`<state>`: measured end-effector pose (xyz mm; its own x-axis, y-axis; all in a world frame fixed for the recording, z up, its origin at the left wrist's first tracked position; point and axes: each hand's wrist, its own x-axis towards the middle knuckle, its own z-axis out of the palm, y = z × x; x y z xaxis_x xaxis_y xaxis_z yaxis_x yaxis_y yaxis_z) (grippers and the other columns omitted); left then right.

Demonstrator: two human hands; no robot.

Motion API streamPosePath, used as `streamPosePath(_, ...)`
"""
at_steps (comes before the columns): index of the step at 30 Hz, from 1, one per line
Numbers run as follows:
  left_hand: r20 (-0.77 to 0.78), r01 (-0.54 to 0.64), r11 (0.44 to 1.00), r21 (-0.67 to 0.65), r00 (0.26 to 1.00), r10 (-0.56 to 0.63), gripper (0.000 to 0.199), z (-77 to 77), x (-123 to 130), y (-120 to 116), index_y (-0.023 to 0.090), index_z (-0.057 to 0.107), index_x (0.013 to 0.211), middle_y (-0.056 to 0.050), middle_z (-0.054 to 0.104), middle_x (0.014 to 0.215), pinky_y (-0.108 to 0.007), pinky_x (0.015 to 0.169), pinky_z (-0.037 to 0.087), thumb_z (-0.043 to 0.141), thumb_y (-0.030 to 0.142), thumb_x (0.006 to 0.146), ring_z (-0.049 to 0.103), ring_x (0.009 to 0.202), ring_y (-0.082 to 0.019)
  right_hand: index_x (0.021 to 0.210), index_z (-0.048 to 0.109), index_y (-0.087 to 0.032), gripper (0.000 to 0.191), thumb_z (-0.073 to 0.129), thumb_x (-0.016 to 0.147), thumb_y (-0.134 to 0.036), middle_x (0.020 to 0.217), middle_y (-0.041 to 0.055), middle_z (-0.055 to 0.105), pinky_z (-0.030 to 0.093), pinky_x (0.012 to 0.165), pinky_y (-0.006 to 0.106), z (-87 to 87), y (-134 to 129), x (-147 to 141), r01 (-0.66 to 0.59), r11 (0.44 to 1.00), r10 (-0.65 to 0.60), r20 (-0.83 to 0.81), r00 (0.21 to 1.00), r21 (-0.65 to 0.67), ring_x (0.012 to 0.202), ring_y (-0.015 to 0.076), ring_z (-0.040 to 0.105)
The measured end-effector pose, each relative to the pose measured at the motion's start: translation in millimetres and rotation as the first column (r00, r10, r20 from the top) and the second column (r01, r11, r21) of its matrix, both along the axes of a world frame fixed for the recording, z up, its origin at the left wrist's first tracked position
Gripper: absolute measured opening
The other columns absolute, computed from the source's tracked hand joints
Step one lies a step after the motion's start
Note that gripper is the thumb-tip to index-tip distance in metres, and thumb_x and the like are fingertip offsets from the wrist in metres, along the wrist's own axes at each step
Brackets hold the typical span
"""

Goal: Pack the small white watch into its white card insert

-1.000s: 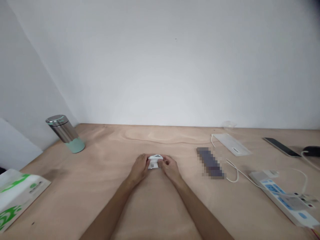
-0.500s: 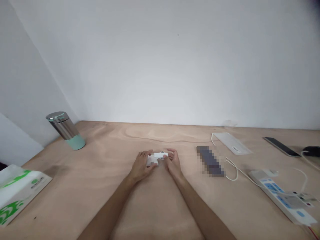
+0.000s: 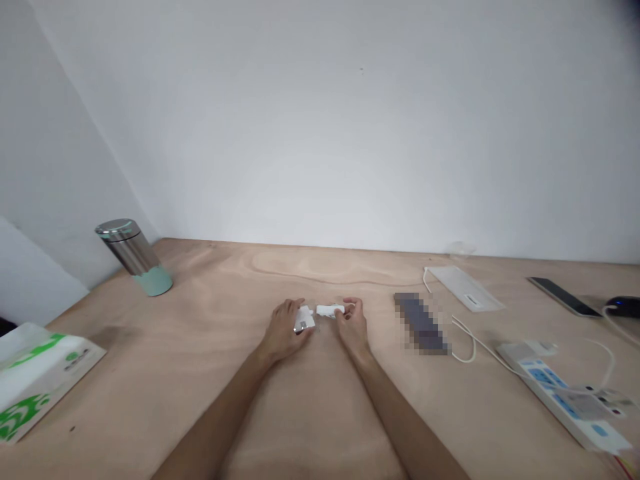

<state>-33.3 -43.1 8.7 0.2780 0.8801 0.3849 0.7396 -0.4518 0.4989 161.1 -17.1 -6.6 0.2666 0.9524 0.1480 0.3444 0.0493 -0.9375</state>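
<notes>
Over the middle of the table, my left hand (image 3: 281, 332) is closed on a small white and clear packet (image 3: 303, 318), with thumb and fingers at its edges. A dark square mark shows on the packet's lower part. My right hand (image 3: 354, 330) pinches the right end of a small white bar-shaped piece (image 3: 327, 311). A narrow gap lies between the packet and the bar. Something thin and transparent shows just below the bar, too faint to make out. The fingers hide part of both things.
A steel and mint-green tumbler (image 3: 137, 257) stands at the left, behind a white and green tissue pack (image 3: 55, 373). To the right lie a pixelated dark object (image 3: 421, 323), a white pouch (image 3: 465, 287), a dark phone (image 3: 563, 295), cables and a power strip (image 3: 560, 393). A wall (image 3: 320, 133) rises behind.
My right hand has moved slightly right with the white bar, away from the packet. The packet in my left hand is now tilted and more exposed. The view has shifted a little.
</notes>
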Motion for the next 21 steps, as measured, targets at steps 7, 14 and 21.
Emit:
streamPosePath(7, 0.109, 0.097, 0.995, 0.031, 0.989, -0.100, 0.058, 4.1, 0.2, -2.9, 0.021, 0.037, 0.129, -0.011, 0.048, 0.119, -0.045, 0.097, 0.040, 0.062, 0.030, 0.078, 0.045, 0.111, -0.027, 0.098, 0.050, -0.022, 0.032, 0.062, 0.072, -0.036, 0.079, 0.0007, 0.068, 0.048, 0.064, 0.029, 1.2, -3.4, -5.3, -0.148, 0.989, 0.148, -0.157, 0.976, 0.009, 0.070, 0.0189, 0.064)
streamPosePath(14, 0.139, 0.090, 0.995, 0.030, 0.986, -0.094, 0.060, 4.6, 1.4, -3.7, 0.021, 0.037, 0.129, -0.010, 0.046, 0.118, -0.044, 0.097, 0.041, 0.064, 0.026, 0.076, 0.044, 0.110, -0.026, 0.075, 0.058, -0.019, 0.026, 0.069, 0.067, -0.041, 0.080, 0.0041, 0.070, 0.048, 0.069, 0.028, 1.8, -1.6, -5.7, -0.120, 0.993, 0.117, -0.293, 0.949, 0.008, 0.075, 0.0196, 0.064)
streamPosePath(21, 0.134, 0.057, 0.998, 0.025, 0.989, -0.060, 0.058, 3.2, 2.3, -3.2, 0.021, 0.036, 0.129, -0.010, 0.045, 0.117, -0.045, 0.096, 0.042, 0.062, 0.024, 0.077, 0.044, 0.109, -0.026, 0.073, 0.063, -0.018, 0.023, 0.064, 0.070, -0.041, 0.083, 0.0045, 0.071, 0.047, 0.074, 0.028, 3.9, -2.7, -6.8, -0.180, 0.983, 0.182, -0.282, 0.942, 0.033, 0.081, 0.0199, 0.064)
